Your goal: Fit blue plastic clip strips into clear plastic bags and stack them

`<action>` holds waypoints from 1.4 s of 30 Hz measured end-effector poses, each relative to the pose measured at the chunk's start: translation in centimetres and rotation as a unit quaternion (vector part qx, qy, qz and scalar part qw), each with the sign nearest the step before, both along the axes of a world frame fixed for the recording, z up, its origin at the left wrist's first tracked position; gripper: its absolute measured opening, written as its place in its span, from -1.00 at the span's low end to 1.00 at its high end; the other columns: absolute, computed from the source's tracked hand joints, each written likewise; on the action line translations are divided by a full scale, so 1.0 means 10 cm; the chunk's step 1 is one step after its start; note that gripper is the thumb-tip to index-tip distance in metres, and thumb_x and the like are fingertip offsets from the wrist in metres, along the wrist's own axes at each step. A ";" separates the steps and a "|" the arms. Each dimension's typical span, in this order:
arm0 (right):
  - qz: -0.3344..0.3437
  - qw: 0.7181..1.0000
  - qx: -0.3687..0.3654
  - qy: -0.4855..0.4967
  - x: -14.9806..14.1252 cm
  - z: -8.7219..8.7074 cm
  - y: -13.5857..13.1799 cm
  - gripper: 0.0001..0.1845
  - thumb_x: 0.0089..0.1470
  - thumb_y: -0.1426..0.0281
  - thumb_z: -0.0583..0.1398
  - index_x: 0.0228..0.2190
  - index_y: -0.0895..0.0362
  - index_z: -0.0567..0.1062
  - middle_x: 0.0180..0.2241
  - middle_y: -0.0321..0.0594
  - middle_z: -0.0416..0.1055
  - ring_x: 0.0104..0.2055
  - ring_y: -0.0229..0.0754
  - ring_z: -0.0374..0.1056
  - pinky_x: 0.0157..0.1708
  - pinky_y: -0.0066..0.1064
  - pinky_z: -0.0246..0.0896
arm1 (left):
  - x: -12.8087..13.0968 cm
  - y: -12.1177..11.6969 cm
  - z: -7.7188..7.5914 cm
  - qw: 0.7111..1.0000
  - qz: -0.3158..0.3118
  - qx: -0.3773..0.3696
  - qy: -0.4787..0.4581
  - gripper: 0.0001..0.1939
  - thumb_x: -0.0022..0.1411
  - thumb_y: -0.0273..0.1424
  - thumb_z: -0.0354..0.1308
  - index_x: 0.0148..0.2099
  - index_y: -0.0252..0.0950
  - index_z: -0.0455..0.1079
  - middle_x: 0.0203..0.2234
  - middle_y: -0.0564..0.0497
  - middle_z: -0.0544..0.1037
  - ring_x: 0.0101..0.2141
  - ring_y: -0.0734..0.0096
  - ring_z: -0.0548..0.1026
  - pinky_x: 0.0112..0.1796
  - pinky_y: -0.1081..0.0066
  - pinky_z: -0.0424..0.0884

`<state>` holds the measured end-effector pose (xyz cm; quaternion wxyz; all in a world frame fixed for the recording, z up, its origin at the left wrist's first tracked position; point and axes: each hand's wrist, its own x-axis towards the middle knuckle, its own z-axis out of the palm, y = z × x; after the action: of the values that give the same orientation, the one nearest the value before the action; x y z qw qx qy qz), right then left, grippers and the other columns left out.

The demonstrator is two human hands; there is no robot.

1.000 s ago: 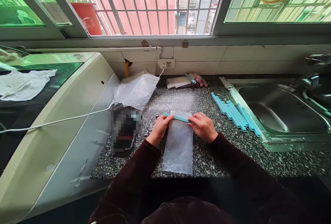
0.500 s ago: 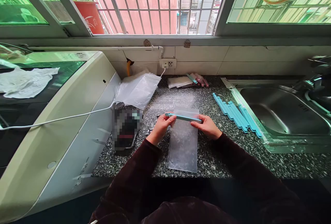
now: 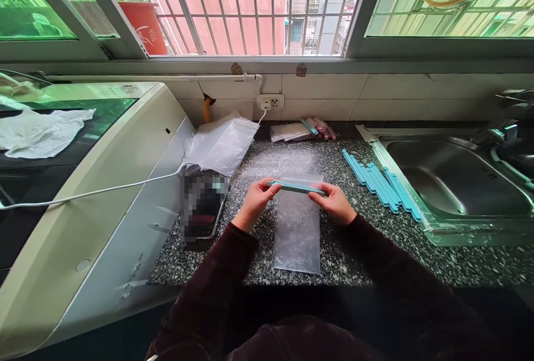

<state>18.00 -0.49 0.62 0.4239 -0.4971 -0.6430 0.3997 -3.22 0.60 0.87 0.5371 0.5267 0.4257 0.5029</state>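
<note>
A blue bag sealing clip (image 3: 295, 187) lies across the upper part of a clear plastic bag (image 3: 297, 233), and a short strip of the bag shows beyond it. My left hand (image 3: 257, 198) pinches the clip's left end between thumb and fingers. At the other end, my right hand (image 3: 335, 203) grips clip and bag edge together. The bag hangs toward me over the speckled counter, looking flat. Whether the clip is fully snapped closed I cannot tell.
Several blue clips (image 3: 377, 183) lie beside the sink (image 3: 442, 177) on the right. Behind are bags with pink and blue clips (image 3: 312, 128). On the left lie a stack of clear bags (image 3: 227, 141), a blurred phone-like object (image 3: 204, 208), a white cable (image 3: 125, 184) and a stove (image 3: 137, 144).
The bag's lower end has swung slightly to the right. My left hand has shifted a little outward along the clip, its fingers still pinching; my right hand stays almost in place.
</note>
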 end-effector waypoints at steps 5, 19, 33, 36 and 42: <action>-0.020 0.998 0.052 -0.022 0.01 -0.03 0.01 -0.70 -0.17 0.16 0.24 -0.55 0.16 0.47 -0.52 -0.25 0.42 -0.43 -0.22 0.29 -0.34 -0.36 0.20 | 0.01 -0.01 0.02 1.000 0.000 0.003 0.003 -0.66 -0.13 -0.13 0.26 -0.54 -0.33 0.37 -0.67 0.15 0.24 -0.60 0.58 0.15 -0.52 0.49 0.06; -0.020 0.995 0.079 -0.052 0.03 -0.09 0.03 -0.69 -0.13 0.14 0.22 -0.55 0.15 0.48 -0.49 -0.22 0.43 -0.41 -0.20 0.30 -0.35 -0.36 0.20 | 0.02 -0.01 0.01 0.999 0.023 0.010 0.039 -0.61 -0.13 -0.07 0.24 -0.61 -0.31 0.32 -0.71 0.15 0.20 -0.59 0.55 0.13 -0.51 0.48 0.07; -0.051 0.966 0.217 -0.130 0.05 -0.06 0.00 -0.71 0.01 0.17 0.16 -0.55 0.12 0.45 -0.52 -0.22 0.37 -0.39 -0.19 0.24 -0.35 -0.34 0.19 | 0.06 -0.01 -0.11 0.977 -0.150 -0.050 0.145 -0.70 -0.15 -0.17 0.27 -0.64 -0.33 0.46 -0.71 -0.01 0.46 -0.60 0.44 0.30 -0.50 0.43 0.13; -0.055 0.945 0.271 -0.177 0.05 -0.06 -0.01 -0.73 0.04 0.21 0.14 -0.55 0.12 0.43 -0.53 -0.20 0.35 -0.39 -0.18 0.20 -0.37 -0.33 0.16 | 0.06 0.01 -0.11 0.979 -0.123 -0.048 0.156 -0.69 -0.17 -0.17 0.28 -0.66 -0.33 0.44 -0.73 0.02 0.43 -0.61 0.46 0.28 -0.52 0.44 0.13; -0.030 0.925 0.323 -0.197 0.04 -0.05 -0.01 -0.76 0.06 0.25 0.14 -0.54 0.12 0.40 -0.50 -0.19 0.37 -0.38 -0.18 0.21 -0.36 -0.35 0.16 | 0.05 0.01 -0.05 0.997 -0.028 -0.050 0.050 -0.61 -0.24 -0.19 0.34 -0.37 -0.34 0.45 -0.58 0.10 0.42 -0.55 0.54 0.27 -0.47 0.50 0.17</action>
<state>18.39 -0.63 0.11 0.4380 -0.4210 -0.7926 0.0518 -2.69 0.70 0.42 0.5544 0.5355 0.4616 0.4392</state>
